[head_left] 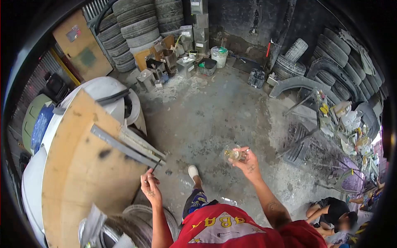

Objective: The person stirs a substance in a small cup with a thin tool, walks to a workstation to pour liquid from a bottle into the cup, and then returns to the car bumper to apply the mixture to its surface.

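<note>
My left hand [150, 185] is closed around a thin dark stick [156, 165], which points up and away from my fingers. I cannot make out what kind of tool it is. Just beyond its tip are the ends of a long grey strip [120, 145] and a paler strip [138, 140], both lying on a large tan panel [70, 165]. On the other side, my right hand [249, 164] grips a small clear cup [231, 153] by its side. A little yellowish material seems to show inside the cup, held above the concrete floor.
Metal cans [186, 67] and a white bucket [219, 57] stand along the back wall, near stacked tires [136, 25]. A cluttered rack [326, 120] is at right. Wheel rims [111, 227] lie at lower left. Another person [331, 213] crouches at lower right.
</note>
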A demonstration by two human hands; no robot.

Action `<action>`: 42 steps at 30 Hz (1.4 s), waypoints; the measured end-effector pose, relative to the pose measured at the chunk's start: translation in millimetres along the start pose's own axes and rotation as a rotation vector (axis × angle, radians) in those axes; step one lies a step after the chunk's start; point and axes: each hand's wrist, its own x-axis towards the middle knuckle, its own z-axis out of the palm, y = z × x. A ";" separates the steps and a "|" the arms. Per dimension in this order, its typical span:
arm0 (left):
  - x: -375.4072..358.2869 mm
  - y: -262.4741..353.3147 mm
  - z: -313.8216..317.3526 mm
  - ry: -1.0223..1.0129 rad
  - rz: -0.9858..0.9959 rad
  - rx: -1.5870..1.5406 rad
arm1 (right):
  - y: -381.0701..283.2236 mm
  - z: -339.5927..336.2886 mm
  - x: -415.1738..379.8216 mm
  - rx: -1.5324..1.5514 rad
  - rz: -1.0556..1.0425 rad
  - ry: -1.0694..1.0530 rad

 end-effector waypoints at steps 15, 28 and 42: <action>483.6 60.2 408.1 -0.621 0.166 0.010 | 50.3 23.1 508.0 -0.153 0.130 0.356; 732.5 19.4 714.9 -0.947 0.103 -0.077 | 99.1 -18.7 945.2 -0.397 -0.005 0.323; 1089.8 -134.5 959.1 -1.315 0.485 0.048 | 191.5 34.5 1278.2 -0.612 0.039 0.398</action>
